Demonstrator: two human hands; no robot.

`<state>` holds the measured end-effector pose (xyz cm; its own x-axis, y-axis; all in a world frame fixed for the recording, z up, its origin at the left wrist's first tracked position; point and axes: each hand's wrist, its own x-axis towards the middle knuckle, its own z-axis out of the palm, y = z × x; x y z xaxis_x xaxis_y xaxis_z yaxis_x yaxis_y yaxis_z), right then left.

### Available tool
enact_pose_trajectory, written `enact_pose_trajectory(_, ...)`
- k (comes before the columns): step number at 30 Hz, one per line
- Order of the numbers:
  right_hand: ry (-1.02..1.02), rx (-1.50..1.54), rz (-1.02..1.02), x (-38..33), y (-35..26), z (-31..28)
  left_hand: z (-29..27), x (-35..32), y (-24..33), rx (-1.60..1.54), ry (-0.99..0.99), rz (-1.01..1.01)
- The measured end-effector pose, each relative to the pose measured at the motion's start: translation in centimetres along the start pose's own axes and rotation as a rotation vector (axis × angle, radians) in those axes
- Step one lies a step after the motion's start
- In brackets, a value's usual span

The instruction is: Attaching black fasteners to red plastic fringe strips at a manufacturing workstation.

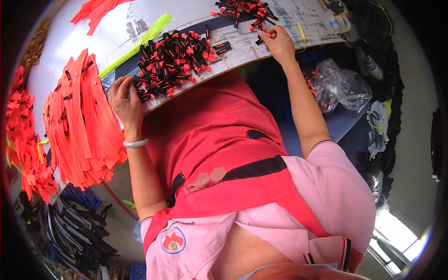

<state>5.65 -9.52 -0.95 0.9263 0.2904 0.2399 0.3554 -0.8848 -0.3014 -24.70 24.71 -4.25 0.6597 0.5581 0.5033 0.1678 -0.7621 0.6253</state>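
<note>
A heap of small black fabric tabs with red ends point(175, 60) lies along the near edge of the white table point(186, 16). My left hand point(125, 101) is at the heap's left end, fingers curled and thumb close to them; whatever they grip is hidden. To the right, my right hand point(280, 44) has thumb and forefinger pinched on a small black-and-red tab point(265, 36) by the table edge. Just beyond it sits a second, smaller pile of such tabs point(245, 10). Beside my left hand hangs a thick bundle of red strips point(79, 126), with several black pieces across them.
A neon-yellow strip point(140, 44) lies behind the heap. More red strips hang at the far left point(28, 140) and lie at the back point(98, 14). A clear plastic bag point(343, 86) with red and black pieces is below the table at right. Black strips point(74, 233) hang at lower left.
</note>
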Motion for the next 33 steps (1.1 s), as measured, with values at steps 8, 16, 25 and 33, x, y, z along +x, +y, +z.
enact_pose_trajectory(8,-0.106,0.212,-0.055,-0.5,0.4,-0.2,0.1,-0.2,-0.2,-0.016,0.012,-0.003)
enact_pose_trajectory(16,-0.205,0.533,0.076,-2.1,-1.4,0.4,-0.1,-0.1,0.0,0.006,0.007,0.001)
enact_pose_trajectory(25,-0.134,0.669,-0.121,-3.7,-8.1,2.3,0.0,-0.3,0.0,-0.008,0.001,-0.018)
enact_pose_trajectory(33,0.149,0.025,-0.099,0.5,-2.9,2.7,0.2,-0.2,-0.1,-0.004,0.009,-0.026)
